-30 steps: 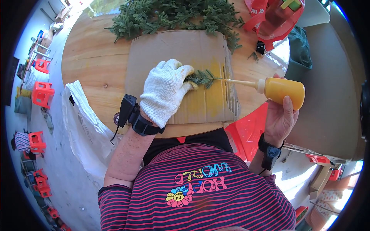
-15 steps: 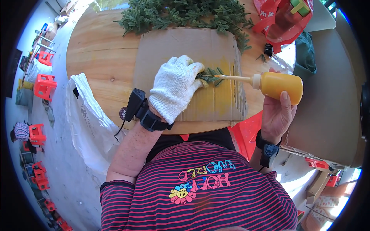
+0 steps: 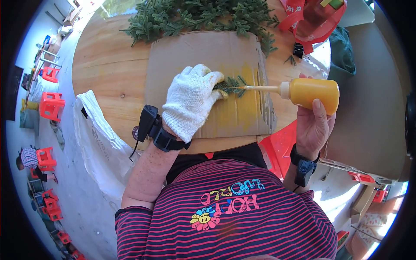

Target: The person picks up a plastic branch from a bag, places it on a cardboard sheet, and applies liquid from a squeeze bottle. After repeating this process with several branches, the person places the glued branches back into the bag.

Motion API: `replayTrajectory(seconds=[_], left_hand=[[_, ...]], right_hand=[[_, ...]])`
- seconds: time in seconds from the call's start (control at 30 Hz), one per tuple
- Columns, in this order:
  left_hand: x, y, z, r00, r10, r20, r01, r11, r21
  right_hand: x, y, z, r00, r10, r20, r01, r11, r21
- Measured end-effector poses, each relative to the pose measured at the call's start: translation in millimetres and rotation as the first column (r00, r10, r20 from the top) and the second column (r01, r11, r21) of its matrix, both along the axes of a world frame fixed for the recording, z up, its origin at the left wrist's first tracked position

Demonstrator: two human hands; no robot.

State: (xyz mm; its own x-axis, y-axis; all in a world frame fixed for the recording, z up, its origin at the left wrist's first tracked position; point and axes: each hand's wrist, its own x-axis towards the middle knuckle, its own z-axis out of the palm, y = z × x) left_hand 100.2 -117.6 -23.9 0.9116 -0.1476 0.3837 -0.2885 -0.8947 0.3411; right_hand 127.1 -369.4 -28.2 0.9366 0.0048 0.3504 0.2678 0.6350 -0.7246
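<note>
In a white knitted glove, my left hand [image 3: 190, 99] pinches a small green fir sprig [image 3: 232, 85] between thumb and fingers, over the cardboard sheet [image 3: 182, 52]. My bare right hand [image 3: 315, 125] grips a squeeze bottle [image 3: 315, 94] of yellow liquid, tilted onto its side. Its long pale nozzle [image 3: 262, 89] points left, and the tip meets the sprig's needles. Yellow stains spread over the cardboard beneath the sprig. The glove hides the sprig's other end.
A heap of fir sprigs [image 3: 195, 19] lies along the table's far side. A red plastic bag [image 3: 310, 24] and a black binder clip [image 3: 298, 50] are at the far right. White plastic [image 3: 97, 143] hangs over the left edge; a big cardboard box [image 3: 364, 108] stands right.
The whole view has shifted slightly. My left hand and the sprig sit a little further left, and the nozzle tip stays at the sprig.
</note>
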Motion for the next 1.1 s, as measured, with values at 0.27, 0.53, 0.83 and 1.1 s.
replayTrajectory(seconds=[0.27,0.53,0.83,1.1], left_hand=[[1,-3,1,1.0,-0.002,0.009,0.002,1.0,-0.003],[3,-2,-3,0.999,-0.003,0.035,0.003,1.0,0.017],[2,-3,1,1.0,0.005,0.023,-0.005,1.0,0.012],[1,-4,3,1.0,0.003,-0.007,-0.003,1.0,-0.007]], right_hand=[[4,-15,-4,0.999,-0.042,-0.031,0.042,0.999,-0.003],[2,-29,-6,0.992,-0.104,-0.073,0.105,0.994,0.007],[4,-31,-3,0.993,-0.108,-0.049,0.111,0.991,0.072],[5,-9,-2,1.0,-0.026,-0.017,0.028,0.996,0.085]])
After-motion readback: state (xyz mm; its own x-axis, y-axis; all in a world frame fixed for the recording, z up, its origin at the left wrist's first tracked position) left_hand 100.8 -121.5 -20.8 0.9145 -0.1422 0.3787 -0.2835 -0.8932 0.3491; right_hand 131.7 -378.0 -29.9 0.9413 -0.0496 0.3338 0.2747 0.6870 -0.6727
